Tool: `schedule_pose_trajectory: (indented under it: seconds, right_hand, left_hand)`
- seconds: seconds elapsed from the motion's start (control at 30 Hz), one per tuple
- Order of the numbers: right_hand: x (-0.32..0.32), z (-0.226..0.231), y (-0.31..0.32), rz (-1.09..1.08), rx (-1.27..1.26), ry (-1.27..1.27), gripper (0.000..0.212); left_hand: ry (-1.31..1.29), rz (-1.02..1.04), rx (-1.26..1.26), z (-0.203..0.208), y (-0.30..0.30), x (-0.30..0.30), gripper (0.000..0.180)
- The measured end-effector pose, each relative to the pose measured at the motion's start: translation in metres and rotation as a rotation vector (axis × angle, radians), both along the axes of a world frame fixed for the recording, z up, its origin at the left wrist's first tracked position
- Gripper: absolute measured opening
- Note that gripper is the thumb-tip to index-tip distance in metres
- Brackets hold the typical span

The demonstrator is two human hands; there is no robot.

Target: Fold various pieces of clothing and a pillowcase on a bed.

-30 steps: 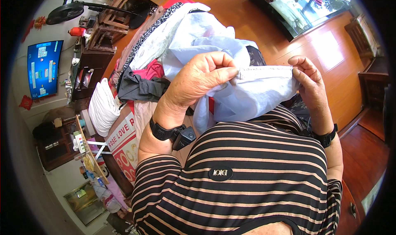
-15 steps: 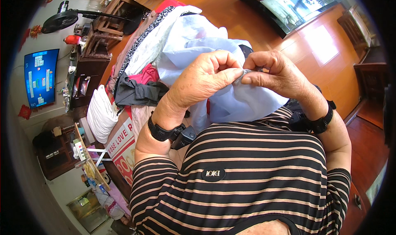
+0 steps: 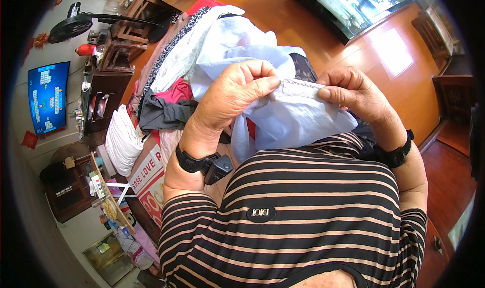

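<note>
A light blue, thin garment (image 3: 303,118) hangs between my hands, draping toward my lap; its exact kind is unclear. My left hand (image 3: 235,91) pinches one end of a stitched band on its upper edge between thumb and fingers. The other end is gripped by my right hand (image 3: 357,94), thumb on top. Between them the band is stretched fairly straight. More of the pale blue cloth spreads beyond my left hand, over a heap of clothes. A dark patterned cloth (image 3: 303,68) shows just behind the band.
To the left lie a dark grey cloth (image 3: 164,111), a pink-red cloth (image 3: 178,93) and a folded white bundle (image 3: 124,141). A black fan (image 3: 70,28) and wooden stools (image 3: 134,33) stand farther off. A glass-topped table (image 3: 348,10) is at the far right.
My hands have moved apart, the left one leftward and the right one rightward. The stitched band, earlier bunched at the fingertips, is now spread out between them.
</note>
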State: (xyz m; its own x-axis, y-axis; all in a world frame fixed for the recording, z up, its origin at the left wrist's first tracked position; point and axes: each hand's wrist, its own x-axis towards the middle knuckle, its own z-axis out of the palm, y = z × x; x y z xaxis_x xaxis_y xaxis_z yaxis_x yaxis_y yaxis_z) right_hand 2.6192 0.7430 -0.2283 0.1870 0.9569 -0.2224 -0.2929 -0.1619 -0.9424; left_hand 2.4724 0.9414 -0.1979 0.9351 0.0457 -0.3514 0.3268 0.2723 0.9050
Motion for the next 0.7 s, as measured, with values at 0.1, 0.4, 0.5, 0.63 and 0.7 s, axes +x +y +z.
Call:
schedule_pose_trajectory:
  seconds: [0.1, 0.4, 0.5, 0.63, 0.7]
  right_hand:
    - [-0.001, -0.004, -0.004, -0.060, 0.025, 0.018, 0.020]
    - [0.001, -0.012, -0.007, -0.064, 0.047, -0.003, 0.020]
    - [0.002, -0.015, -0.007, -0.051, 0.087, -0.037, 0.019]
    - [0.013, -0.021, -0.018, -0.086, 0.006, -0.192, 0.018]
    - [0.023, -0.034, -0.026, -0.206, -0.042, -0.336, 0.017]
  left_hand:
    - [-0.016, 0.015, -0.011, -0.002, 0.000, 0.000, 0.013]
    - [0.017, 0.023, 0.033, -0.003, -0.003, 0.003, 0.011]
    - [0.031, -0.025, 0.074, -0.005, 0.003, 0.002, 0.015]
    - [-0.026, 0.040, 0.352, 0.002, 0.015, -0.005, 0.025]
    - [0.075, 0.066, 0.469, 0.013, 0.033, -0.020, 0.029]
